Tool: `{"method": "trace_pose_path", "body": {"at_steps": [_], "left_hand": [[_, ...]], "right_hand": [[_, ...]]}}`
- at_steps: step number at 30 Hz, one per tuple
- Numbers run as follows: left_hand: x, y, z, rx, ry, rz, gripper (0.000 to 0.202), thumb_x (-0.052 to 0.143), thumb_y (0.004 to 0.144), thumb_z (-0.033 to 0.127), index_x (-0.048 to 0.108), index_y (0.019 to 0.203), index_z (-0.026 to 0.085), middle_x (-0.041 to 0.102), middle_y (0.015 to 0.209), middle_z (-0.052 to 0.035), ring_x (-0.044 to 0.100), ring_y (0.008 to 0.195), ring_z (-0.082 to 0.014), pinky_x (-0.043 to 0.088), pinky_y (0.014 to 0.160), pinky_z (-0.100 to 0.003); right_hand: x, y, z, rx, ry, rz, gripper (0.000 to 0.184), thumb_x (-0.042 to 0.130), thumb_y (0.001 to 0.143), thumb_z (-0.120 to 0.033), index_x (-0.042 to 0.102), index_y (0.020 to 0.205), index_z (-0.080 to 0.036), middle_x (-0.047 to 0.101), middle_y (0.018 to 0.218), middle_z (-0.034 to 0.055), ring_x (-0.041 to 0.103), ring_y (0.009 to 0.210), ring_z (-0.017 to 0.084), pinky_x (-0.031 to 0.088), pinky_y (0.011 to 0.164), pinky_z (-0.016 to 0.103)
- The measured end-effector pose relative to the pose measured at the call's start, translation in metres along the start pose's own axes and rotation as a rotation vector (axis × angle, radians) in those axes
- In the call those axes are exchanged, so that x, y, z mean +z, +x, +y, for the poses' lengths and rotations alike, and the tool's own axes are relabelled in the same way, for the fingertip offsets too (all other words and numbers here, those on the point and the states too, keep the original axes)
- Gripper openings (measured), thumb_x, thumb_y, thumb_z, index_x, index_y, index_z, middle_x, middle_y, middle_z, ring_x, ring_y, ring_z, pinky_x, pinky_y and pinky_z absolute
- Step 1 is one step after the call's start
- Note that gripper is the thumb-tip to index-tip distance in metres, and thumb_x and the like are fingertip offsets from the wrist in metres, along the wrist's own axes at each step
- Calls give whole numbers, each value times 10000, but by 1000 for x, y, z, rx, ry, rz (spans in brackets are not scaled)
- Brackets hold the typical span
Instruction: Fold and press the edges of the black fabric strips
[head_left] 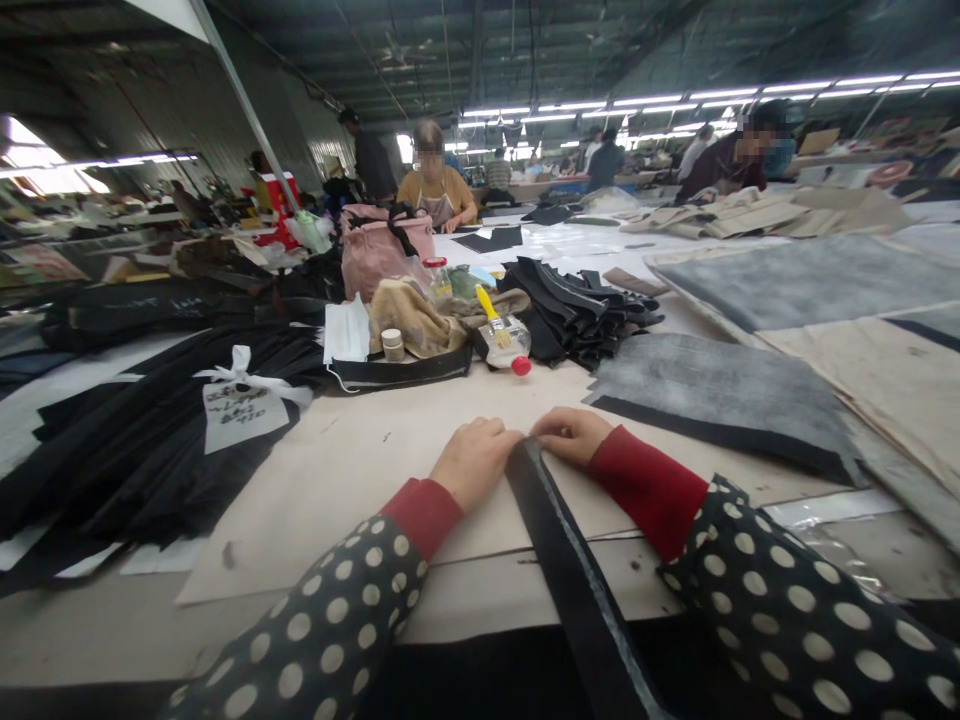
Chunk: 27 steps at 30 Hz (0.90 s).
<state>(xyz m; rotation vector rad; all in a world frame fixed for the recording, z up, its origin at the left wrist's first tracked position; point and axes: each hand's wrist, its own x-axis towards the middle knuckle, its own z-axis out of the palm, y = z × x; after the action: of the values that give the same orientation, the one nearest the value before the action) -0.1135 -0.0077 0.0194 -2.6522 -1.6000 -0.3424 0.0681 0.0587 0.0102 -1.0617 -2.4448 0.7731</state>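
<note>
A long black strip [570, 580] with a pale grey edge runs from the table's front edge up to my hands. My left hand [472, 462] is curled, knuckles up, pressing on the strip's far end from the left. My right hand [570, 434] pinches the same end from the right, fingers closed on it. Both hands meet at the strip's tip on a sheet of brown paper [345, 470]. Red cuffs and polka-dot sleeves cover my arms.
A brush with a yellow handle [496, 322] lies in a glue container beside a red cap [520, 366]. Black fabric piles [135, 440] with a white tag lie left, folded black strips [577, 310] behind, grey sheets [720, 385] right. People work at the far tables.
</note>
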Motion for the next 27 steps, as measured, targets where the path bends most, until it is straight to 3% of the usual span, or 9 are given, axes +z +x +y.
{"method": "trace_pose_path", "body": {"at_steps": [11,19,27], "left_hand": [[-2,1,2,25,36,-29,249,384,836,175,563,999,237,523,870,-45,452,841,-176,372,736,-315],[-9,2,3,132,51,-128,265,399,814,142,539,1025,219,549,866,-42,474,832,-177,396,754,-302],[-22,9,2,167,112,-178,233,394,820,194,560,979,235,567,844,-34,503,798,-178,409,695,-297]], "right_hand": [[5,1,-3,-219,-301,-17,234,469,675,-79,650,800,-159,568,801,57,504,769,157,389,728,274],[16,0,-11,-131,-528,-21,181,453,733,-128,630,760,-156,564,804,75,487,770,168,367,660,271],[19,-4,-6,-145,-420,30,223,480,665,-86,655,784,-155,580,817,77,501,792,178,383,721,285]]}}
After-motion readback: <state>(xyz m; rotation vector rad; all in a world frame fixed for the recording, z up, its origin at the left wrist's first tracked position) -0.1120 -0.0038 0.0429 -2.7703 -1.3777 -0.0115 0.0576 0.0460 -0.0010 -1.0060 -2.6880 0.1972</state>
